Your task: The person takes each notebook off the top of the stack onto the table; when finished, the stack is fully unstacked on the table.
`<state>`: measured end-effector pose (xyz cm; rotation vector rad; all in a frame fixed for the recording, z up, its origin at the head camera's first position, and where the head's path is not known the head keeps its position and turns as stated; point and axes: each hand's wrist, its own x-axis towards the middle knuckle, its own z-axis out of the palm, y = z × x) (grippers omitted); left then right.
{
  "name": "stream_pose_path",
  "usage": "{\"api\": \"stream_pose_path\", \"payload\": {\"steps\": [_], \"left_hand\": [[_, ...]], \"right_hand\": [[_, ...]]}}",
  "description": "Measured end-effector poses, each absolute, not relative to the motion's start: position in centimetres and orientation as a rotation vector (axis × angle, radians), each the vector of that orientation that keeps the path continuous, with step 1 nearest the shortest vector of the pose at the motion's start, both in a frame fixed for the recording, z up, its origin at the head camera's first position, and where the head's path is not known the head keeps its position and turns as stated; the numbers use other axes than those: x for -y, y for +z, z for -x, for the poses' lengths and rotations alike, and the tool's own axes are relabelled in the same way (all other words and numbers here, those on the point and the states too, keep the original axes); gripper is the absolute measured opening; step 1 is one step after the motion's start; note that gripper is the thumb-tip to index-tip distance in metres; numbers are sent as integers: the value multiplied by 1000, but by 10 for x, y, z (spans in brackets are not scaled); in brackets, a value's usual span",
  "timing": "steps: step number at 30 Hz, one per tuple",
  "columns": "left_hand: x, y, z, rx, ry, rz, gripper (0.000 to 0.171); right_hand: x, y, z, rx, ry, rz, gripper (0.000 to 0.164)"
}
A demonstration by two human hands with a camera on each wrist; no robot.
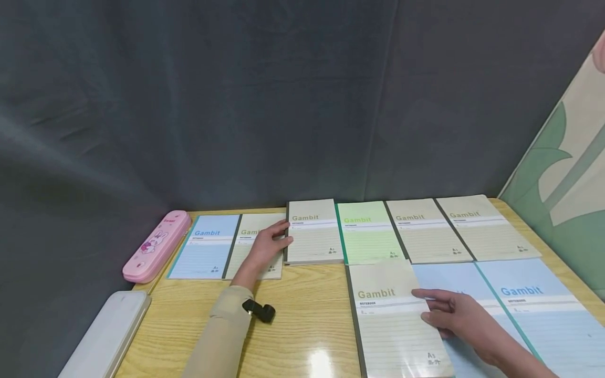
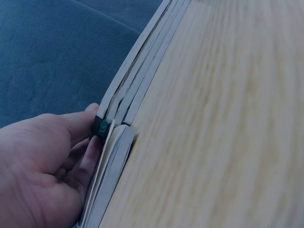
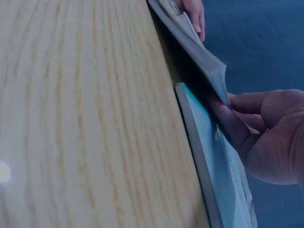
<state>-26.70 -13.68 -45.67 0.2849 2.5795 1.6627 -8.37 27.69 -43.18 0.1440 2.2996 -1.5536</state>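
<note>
My right hand (image 1: 454, 317) pinches the right edge of a beige notebook (image 1: 392, 325) with a dark spine. In the right wrist view this notebook (image 3: 202, 61) is raised and tilted off the table, beside the hand (image 3: 278, 137). Partly under it and the hand lies a blue notebook (image 1: 449, 275). With nearly straight fingers, my left hand (image 1: 267, 244) touches the left side of a thicker beige notebook stack (image 1: 314, 233). Up close, the thumb and a finger of that hand (image 2: 42, 166) meet the dark and green spines (image 2: 101, 126).
A blue notebook (image 1: 208, 249) and a beige notebook (image 1: 250, 227) lie left of the stack. To its right are a green notebook (image 1: 368, 239) and beige notebooks (image 1: 425, 236). A pink pencil case (image 1: 156, 247) and a white case (image 1: 108, 328) line the wooden table's (image 1: 307, 315) left edge.
</note>
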Motion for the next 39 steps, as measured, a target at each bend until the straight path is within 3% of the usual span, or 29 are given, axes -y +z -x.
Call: {"api": "stream_pose_path", "payload": {"steps": [15,23,33,39], "left_hand": [[136,-457,267,-2581,1659,-280,52],[136,-457,267,-2575,1684,-278,51],[135,-459,271,-2579,1672,-262,52],[134,-461,269,-2567,1688,-251,53]], "right_hand": [[-261,-392,82,-2647,-1030,-81,52],[-263,-375,93,-2742,-1122,77,39],[-240,-394,160,-2490,-1554,238,35],[-224,-415,212,-2665,-1422,194,31]]}}
